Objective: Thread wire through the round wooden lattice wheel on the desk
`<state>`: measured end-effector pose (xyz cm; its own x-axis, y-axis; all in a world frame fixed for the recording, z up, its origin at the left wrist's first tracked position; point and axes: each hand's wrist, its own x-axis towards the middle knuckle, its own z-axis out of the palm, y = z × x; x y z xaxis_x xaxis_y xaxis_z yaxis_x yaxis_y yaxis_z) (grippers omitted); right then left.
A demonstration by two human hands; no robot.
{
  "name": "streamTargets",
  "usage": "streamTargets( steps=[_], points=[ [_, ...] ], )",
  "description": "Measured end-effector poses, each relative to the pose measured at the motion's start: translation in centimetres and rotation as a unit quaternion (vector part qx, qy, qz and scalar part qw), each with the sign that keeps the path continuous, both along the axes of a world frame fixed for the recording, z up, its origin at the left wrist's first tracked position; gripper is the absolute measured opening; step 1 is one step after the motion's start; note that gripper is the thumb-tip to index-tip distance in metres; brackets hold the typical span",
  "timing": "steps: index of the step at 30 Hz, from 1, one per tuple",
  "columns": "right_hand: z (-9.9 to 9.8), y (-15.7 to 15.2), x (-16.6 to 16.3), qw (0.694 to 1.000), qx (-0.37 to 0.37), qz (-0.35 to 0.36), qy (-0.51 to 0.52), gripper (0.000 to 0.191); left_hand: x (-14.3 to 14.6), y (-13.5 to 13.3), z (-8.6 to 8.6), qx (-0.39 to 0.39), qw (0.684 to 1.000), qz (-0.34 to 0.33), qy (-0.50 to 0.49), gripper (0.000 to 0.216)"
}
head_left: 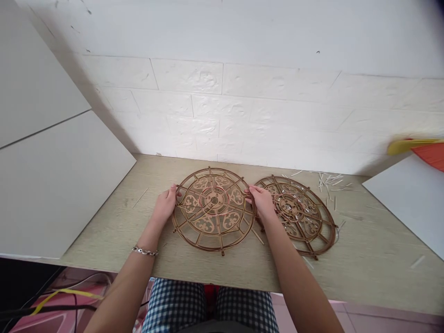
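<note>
A round, brown openwork frame (214, 200) with spokes, scroll cutouts and a thin reddish ring near its hub is held between my two hands. My left hand (167, 202) pinches its left rim, thumb on top. On the opposite side my right hand (262, 200) grips the right rim in the same way. A second round openwork frame (324, 217) of the same pattern lies on the table to the right, partly behind my right hand and forearm. Whether the held frame touches the tabletop is hard to tell.
Thin pale strips (333, 181) lie scattered on the wooden table (118, 222), mostly at the back right. A white brick-patterned wall (243, 111) rises behind. White panels flank the table at left (69, 185) and right (412, 199). Yellow and orange items (430, 155) are at far right.
</note>
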<state>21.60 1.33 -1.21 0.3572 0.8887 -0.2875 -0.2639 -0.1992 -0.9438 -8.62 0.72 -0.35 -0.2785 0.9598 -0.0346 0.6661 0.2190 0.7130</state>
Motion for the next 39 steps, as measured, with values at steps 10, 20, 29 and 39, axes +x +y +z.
streamTargets(
  steps=[10, 20, 29, 39],
  points=[
    [-0.2, -0.8, 0.0, 0.964, -0.002, 0.055, -0.262, 0.032, 0.0, 0.0, 0.0, -0.022, 0.997, -0.046, 0.057, 0.042],
    [0.1, -1.2, 0.1, 0.833, 0.026, 0.1, -0.544, 0.03, 0.6, 0.8, -0.6, -0.016, 0.99, -0.063, 0.124, 0.042],
    [0.7, -1.4, -0.5, 0.767, -0.009, 0.129, -0.628, 0.032, 2.0, 0.8, 0.2, -0.039, 0.982, -0.009, 0.185, 0.038],
    [0.8, -0.7, -1.5, 0.782, -0.026, 0.126, -0.61, 0.034, 3.0, 0.9, 1.7, -0.039, 0.977, 0.0, 0.21, 0.052]
  ],
)
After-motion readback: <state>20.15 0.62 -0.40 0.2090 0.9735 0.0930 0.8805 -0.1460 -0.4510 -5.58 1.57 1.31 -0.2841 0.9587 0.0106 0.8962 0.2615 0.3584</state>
